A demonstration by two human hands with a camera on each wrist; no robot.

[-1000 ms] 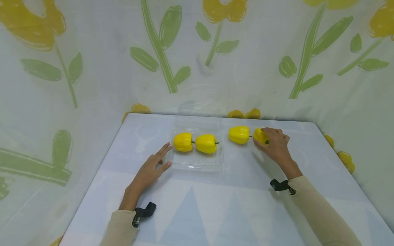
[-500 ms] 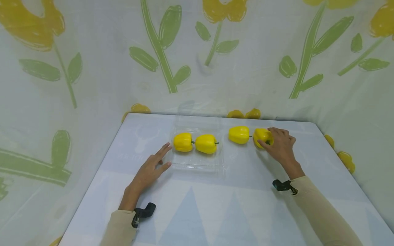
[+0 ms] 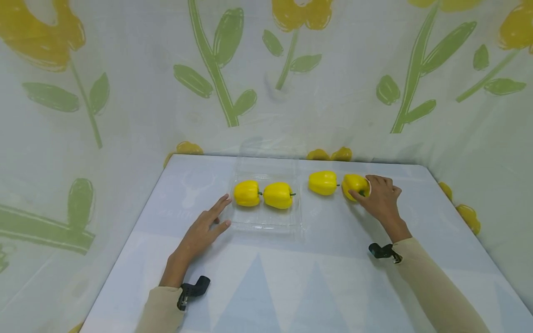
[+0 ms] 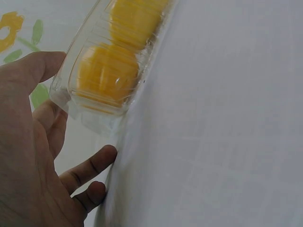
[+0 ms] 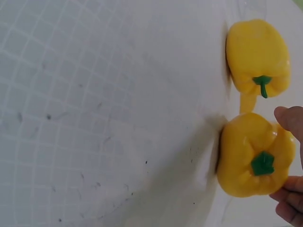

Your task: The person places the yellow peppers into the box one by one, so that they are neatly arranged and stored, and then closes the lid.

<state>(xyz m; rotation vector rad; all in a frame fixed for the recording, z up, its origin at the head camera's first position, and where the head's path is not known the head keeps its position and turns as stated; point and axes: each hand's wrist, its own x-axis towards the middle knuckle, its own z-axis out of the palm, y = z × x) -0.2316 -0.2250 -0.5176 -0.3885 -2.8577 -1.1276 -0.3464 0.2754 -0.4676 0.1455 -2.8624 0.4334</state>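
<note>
My left hand (image 3: 201,233) is spread at the left side of a clear plastic clamshell container (image 3: 266,221), its fingertips right at the wall. Inside lie two yellow bell peppers, a left one (image 3: 246,193) and a right one (image 3: 278,195), stems to the right. To the right of the container, a third yellow bell pepper (image 3: 322,182) lies on the table. Beside it, my right hand (image 3: 382,196) holds a fourth yellow bell pepper (image 5: 251,151) loosely at its stem end, thumb in front and fingers behind. Its green stem faces the palm.
The container's clear lid (image 3: 266,162) stands open at the back. A white table (image 3: 266,286) with pale blue triangles reaches back to a curtain (image 3: 333,106) printed with flowers. A black wrist camera (image 3: 195,286) sits on the left forearm, another (image 3: 381,250) on the right.
My right hand has shifted slightly to the right, uncovering more of the fourth pepper, whose stem has turned a little. The left hand and the other peppers keep their places.
</note>
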